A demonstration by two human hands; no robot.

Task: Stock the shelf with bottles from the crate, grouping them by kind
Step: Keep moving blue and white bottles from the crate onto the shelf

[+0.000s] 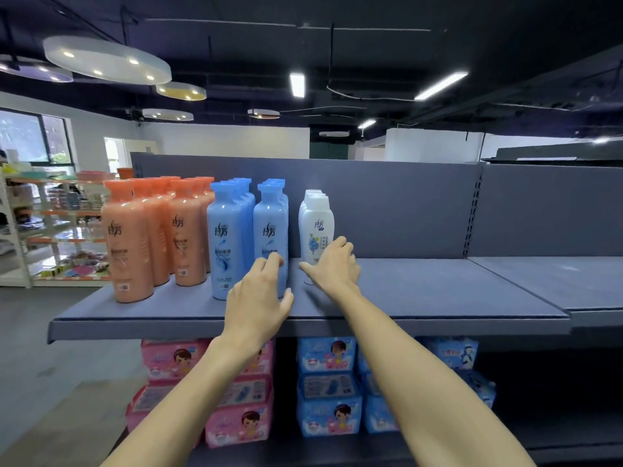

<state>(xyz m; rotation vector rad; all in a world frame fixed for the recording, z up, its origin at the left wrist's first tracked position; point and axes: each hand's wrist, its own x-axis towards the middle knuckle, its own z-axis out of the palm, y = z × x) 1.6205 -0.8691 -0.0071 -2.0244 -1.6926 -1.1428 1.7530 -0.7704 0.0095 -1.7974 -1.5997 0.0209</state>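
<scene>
Both hands reach onto the grey shelf (421, 291). The left hand (258, 298) has its fingers curled around the lower part of a blue bottle (269, 230), thumb out to the right side near the bottle's base. The right hand (332, 266) wraps the foot of the front white bottle (317, 227), fingers round its right side and thumb stretched low across the front; the two hands sit near each other with a gap of bare shelf between them.

Left of the left hand stand more blue bottles (227, 237) in rows running back toward the shelf's rear panel, and beyond those, farther left, the orange bottles (151, 230) in several rows. Behind the white bottle in the right hand more white ones line up. Right of the right hand the shelf runs on bare.

Below the hands, on the lower shelf, lie pink packs (175, 358) under the left arm and blue packs (327, 385) between the arms.
</scene>
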